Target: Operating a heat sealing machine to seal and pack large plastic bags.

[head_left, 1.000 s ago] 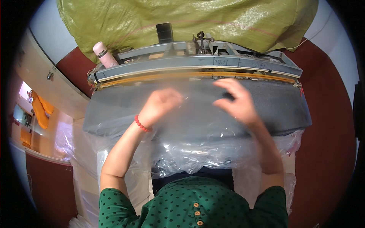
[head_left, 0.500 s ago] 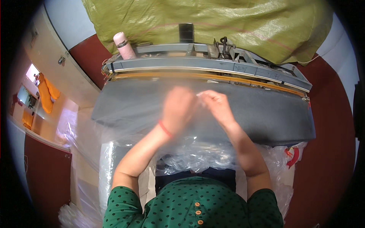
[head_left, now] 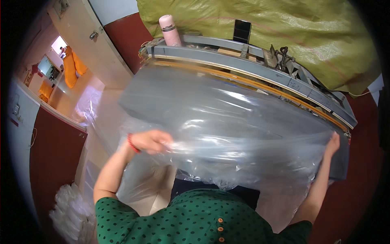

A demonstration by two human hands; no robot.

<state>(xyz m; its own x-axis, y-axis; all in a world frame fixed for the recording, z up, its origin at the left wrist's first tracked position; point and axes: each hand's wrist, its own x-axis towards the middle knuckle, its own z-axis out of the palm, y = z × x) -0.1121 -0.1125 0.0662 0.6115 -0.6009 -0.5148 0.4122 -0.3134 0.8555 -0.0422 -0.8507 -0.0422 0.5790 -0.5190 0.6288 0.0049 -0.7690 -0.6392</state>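
Note:
A sheet of clear plastic film stretches between my two hands over the dark grey work surface. On the left, my left hand, with a red band at its wrist, is closed on the film; its fingertips are slightly blurred. Far out to the right, my right hand pinches the film's edge near the end of the surface. Loose folds of the film hang down over the front edge toward my lap. Light glints along the taut part between the hands.
Behind the surface runs a long grey metal sealing machine with an orange strip. A pink bottle and a black phone stand at its back. Bundled plastic lies on the floor at left, near an open door.
My hands were close together above the middle of the surface; now they are wide apart with the film spread between them. The view has turned, shifting the machine right.

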